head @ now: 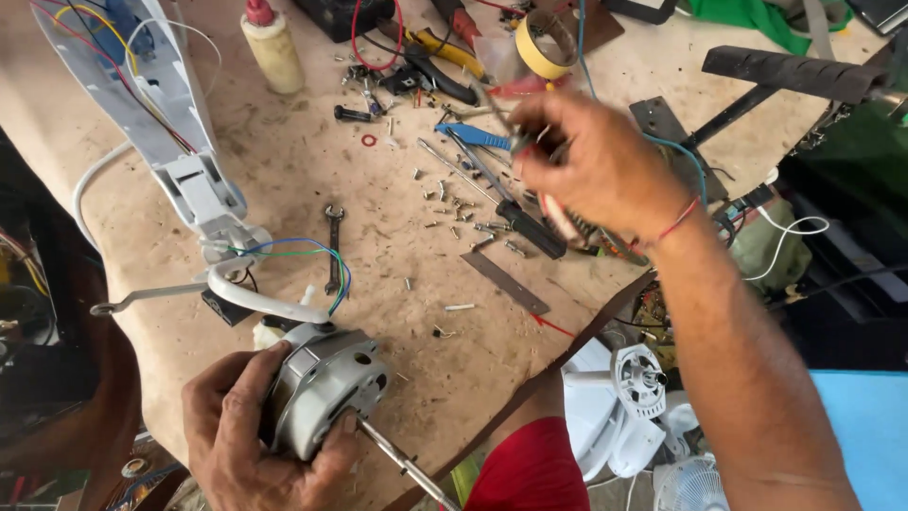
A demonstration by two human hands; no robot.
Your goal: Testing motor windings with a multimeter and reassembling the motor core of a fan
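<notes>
My left hand (241,440) grips a round grey fan motor (326,383) at the near edge of the bench, its steel shaft (402,462) pointing toward me. Coloured wires (317,255) run from the motor up to a white plastic fan housing (180,142). My right hand (591,161) is raised over the middle of the bench, fingers closed on a red-handled tool (553,213) whose shape is partly hidden. A red thread circles that wrist.
Several loose screws (454,208), a small spanner (333,241), a black-handled screwdriver (515,213), a flat metal strip (506,282), pliers (445,57), a tape roll (544,43) and a squeeze bottle (272,47) lie on the worn bench. White fan parts (629,407) sit below the edge.
</notes>
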